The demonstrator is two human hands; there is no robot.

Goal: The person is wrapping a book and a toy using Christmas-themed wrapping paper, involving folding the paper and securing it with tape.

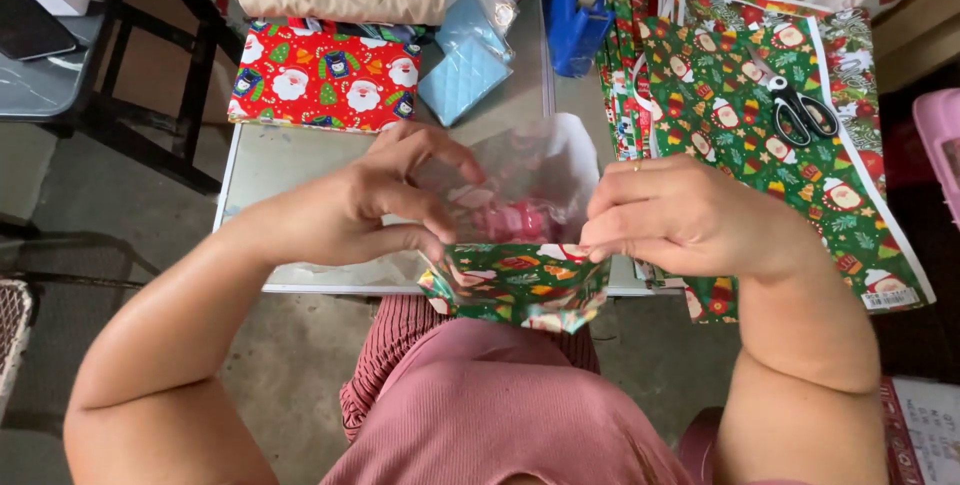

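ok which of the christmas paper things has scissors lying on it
The flat green wrapping sheet on the table's right side; black-handled scissors lie on it. The red wrapped parcel and the small green piece in the hands carry none.

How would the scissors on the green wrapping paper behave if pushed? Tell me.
The scissors lie flat, so they would likely slide rather than roll. The glossy-looking green wrapping paper beneath probably lets them slip easily. The thin sheet may shift or wrinkle too.

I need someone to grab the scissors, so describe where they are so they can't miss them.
Start at the grey table, then go to the green festive wrapping sheets on its right. The scissors lie on top: black handles, the only tool there.
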